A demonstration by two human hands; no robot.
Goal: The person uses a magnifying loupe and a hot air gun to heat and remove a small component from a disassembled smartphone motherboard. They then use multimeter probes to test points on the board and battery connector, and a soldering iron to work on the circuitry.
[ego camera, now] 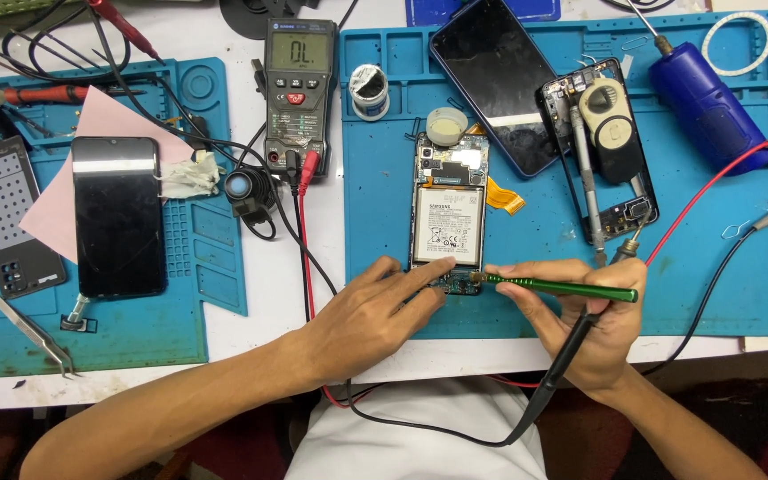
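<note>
An opened phone [449,213] lies back-up on the right blue mat [384,231], its white battery and circuit boards showing. My left hand [375,316] rests on the mat with its forefinger pressing the phone's lower edge. My right hand [580,320] grips a green-handled tool [562,287], tip touching the small board at the phone's bottom. A black probe lead [571,356] also runs through that hand.
A multimeter [300,89] stands between two blue mats, its red and black leads trailing forward. On the right mat lie a dark screen [491,80], a phone frame [602,142], a blue cylinder tool [708,102]. The left mat [188,293] holds another phone [117,213], a back cover [6,213], tweezers [28,329].
</note>
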